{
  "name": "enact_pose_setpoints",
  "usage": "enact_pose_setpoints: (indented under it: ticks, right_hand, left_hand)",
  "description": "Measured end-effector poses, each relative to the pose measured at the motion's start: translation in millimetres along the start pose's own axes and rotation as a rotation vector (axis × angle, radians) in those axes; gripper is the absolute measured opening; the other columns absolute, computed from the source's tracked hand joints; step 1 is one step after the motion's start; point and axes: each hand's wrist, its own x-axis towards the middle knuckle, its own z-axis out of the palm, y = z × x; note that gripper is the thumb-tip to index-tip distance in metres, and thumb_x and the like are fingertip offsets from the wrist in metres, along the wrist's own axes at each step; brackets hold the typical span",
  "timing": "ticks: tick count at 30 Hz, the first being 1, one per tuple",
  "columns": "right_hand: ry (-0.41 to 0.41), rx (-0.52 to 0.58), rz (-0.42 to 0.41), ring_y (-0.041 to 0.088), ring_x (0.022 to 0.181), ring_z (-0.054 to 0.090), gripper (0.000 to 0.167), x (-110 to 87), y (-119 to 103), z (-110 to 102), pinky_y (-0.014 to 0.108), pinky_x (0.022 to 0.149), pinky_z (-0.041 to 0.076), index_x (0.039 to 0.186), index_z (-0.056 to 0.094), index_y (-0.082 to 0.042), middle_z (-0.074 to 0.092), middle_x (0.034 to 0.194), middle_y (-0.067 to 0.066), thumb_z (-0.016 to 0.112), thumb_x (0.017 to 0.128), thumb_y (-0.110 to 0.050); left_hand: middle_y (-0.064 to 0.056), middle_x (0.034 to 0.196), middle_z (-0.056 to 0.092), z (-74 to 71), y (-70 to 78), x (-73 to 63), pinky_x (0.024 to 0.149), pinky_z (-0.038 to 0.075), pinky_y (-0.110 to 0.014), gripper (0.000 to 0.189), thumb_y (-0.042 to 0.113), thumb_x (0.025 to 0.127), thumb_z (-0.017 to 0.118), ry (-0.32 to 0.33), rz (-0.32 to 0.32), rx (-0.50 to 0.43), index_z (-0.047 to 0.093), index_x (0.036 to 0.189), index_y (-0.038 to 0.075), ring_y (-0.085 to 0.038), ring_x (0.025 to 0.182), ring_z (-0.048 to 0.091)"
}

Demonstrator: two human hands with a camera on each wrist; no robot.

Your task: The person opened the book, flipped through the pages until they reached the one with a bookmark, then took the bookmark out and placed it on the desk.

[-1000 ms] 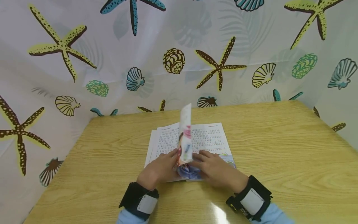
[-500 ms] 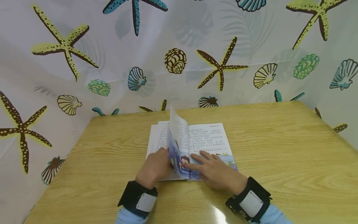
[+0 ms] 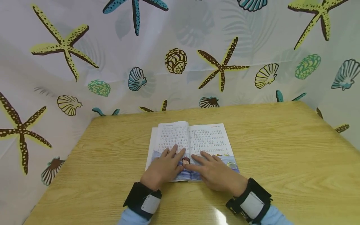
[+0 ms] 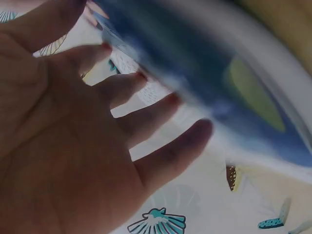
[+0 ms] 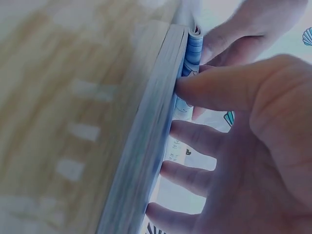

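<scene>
An open book (image 3: 209,137) with printed text and blue picture strips along its lower pages lies on the table. My left hand (image 3: 164,165) rests with spread fingers on the left page, over the lower picture. On the right page lies my right hand (image 3: 215,170), fingers extended, its thumb near the girl drawing by the fold. In the left wrist view the left hand (image 4: 83,126) touches the blurred page with its fingertips. The right wrist view shows the right hand's (image 5: 239,136) fingertips against the page, beside the thick page edges (image 5: 141,136).
The wooden table (image 3: 281,140) extends on both sides of the book. Behind it hangs a white cloth (image 3: 157,47) printed with starfish and shells. Each wrist wears a black strap (image 3: 250,200) with a pale patch.
The raised leaf has come down to the left and now lies flat. My left hand has moved from beneath it to on top, fingers spread. The right hand stays on the right page.
</scene>
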Motion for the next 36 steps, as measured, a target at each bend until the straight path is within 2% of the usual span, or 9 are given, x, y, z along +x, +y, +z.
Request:
enact_pose_setpoints:
  ticks: [2, 6, 13, 18, 21, 26, 36]
  right_hand:
    - [0.0, 0.002, -0.002, 0.049, 0.137, 0.041, 0.055, -0.6, 1, 1, 0.07, 0.1, 0.041, 0.151, 0.052, -0.024, 0.046, 0.153, 0.018, 0.059, 0.1, -0.005]
    - [0.006, -0.005, -0.012, 0.048, 0.137, 0.042, 0.056, -0.8, 1, 1, 0.069, 0.099, 0.042, 0.151, 0.051, -0.024, 0.046, 0.152, 0.018, 0.06, 0.099, -0.005]
    - [0.028, -0.008, 0.02, 0.044, 0.136, 0.046, 0.055, -1.1, 4, 0, 0.066, 0.098, 0.045, 0.149, 0.053, -0.021, 0.049, 0.151, 0.015, 0.065, 0.097, -0.008]
    - [0.053, -0.054, 0.137, 0.043, 0.132, 0.049, 0.045, -7.6, 20, -4, 0.065, 0.096, 0.047, 0.141, 0.059, -0.01, 0.051, 0.148, 0.017, 0.068, 0.097, -0.015]
    - [0.049, -0.052, 0.232, 0.047, 0.131, 0.048, 0.043, -14.1, 36, -9, 0.067, 0.095, 0.047, 0.138, 0.061, -0.008, 0.051, 0.148, 0.02, 0.068, 0.097, -0.016]
    - [0.011, 0.037, 0.378, 0.054, 0.13, 0.045, 0.045, -25.4, 57, -16, 0.073, 0.093, 0.043, 0.141, 0.059, -0.007, 0.045, 0.151, 0.024, 0.065, 0.098, -0.016]
    - [0.033, 0.082, 0.386, 0.056, 0.128, 0.046, 0.043, -27.4, 62, -18, 0.073, 0.091, 0.044, 0.138, 0.06, -0.004, 0.044, 0.15, 0.028, 0.066, 0.096, -0.012]
  left_hand:
    - [-0.017, 0.159, 0.037, 1.8, 0.9, -1.1, 0.102, 0.046, -0.06, 0.056, 0.031, 0.105, 0.057, -0.069, -0.005, -0.058, 0.042, 0.156, 0.013, -0.043, 0.142, 0.039]
    - [-0.018, 0.159, 0.036, 1.5, 2.1, -2.3, 0.102, 0.045, -0.061, 0.057, 0.029, 0.104, 0.059, -0.085, -0.032, -0.138, 0.043, 0.156, 0.013, -0.046, 0.14, 0.039]
    - [-0.018, 0.162, 0.031, 0.4, 4.6, -2.4, 0.104, 0.043, -0.062, 0.061, 0.033, 0.104, 0.059, -0.147, -0.075, -0.173, 0.039, 0.158, 0.013, -0.045, 0.142, 0.036]
    - [-0.017, 0.163, 0.029, 0.3, 5.0, -2.6, 0.106, 0.04, -0.062, 0.065, 0.035, 0.102, 0.062, -0.156, -0.098, -0.219, 0.038, 0.158, 0.014, -0.045, 0.144, 0.033]
    - [-0.018, 0.163, 0.029, 0.0, 5.1, -2.7, 0.106, 0.041, -0.063, 0.066, 0.035, 0.101, 0.063, -0.152, -0.094, -0.228, 0.038, 0.158, 0.013, -0.046, 0.144, 0.032]
    - [-0.018, 0.163, 0.029, -0.1, 6.1, -2.7, 0.105, 0.041, -0.063, 0.066, 0.034, 0.101, 0.064, -0.147, -0.088, -0.228, 0.039, 0.158, 0.012, -0.046, 0.144, 0.033]
    - [-0.019, 0.162, 0.03, -1.1, 7.3, -3.4, 0.105, 0.041, -0.063, 0.065, 0.033, 0.101, 0.064, -0.136, -0.092, -0.23, 0.039, 0.157, 0.012, -0.047, 0.143, 0.033]
